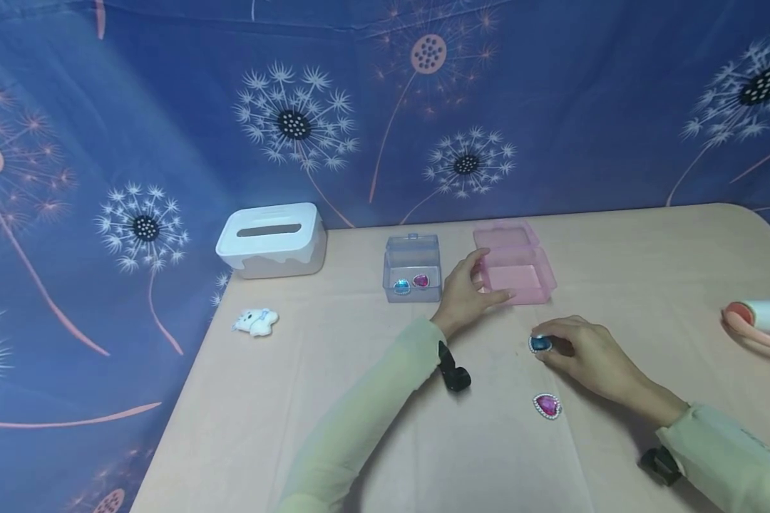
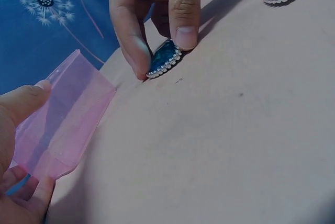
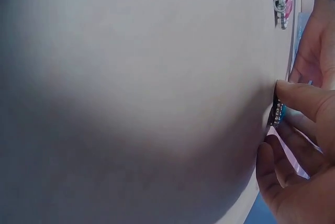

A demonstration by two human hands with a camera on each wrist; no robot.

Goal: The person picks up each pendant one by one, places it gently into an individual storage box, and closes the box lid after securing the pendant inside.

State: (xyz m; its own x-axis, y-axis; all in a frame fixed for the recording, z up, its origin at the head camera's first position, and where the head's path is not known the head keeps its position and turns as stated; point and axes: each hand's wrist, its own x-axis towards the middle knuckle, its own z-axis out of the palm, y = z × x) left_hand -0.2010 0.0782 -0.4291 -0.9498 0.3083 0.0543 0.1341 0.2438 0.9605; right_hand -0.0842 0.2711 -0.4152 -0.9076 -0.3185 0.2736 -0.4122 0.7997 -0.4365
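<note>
Between thumb and fingers, my right hand (image 1: pixel 593 360) pinches a blue heart-like gem (image 1: pixel 540 344) with a beaded silver rim, at the tabletop. My left hand (image 1: pixel 467 293) grips the left side of an open pink plastic box (image 1: pixel 531 285); the left wrist view shows its thumb at one edge and fingers at the other. Nearer the person lies a pink gem (image 1: pixel 547 406) with the same kind of rim. Left of the pink box stands an open grey-blue plastic box (image 1: pixel 413 293), holding a light blue gem (image 1: pixel 401 286) and a pink gem (image 1: pixel 421 281).
A white tissue box (image 1: pixel 271 241) stands at the back left of the table, with a small white animal-shaped item (image 1: pixel 257 322) in front of it. A white cylinder with a pink strap (image 1: pixel 766 317) lies at the right edge. Patterned blue cloth (image 1: pixel 372 107) hangs behind.
</note>
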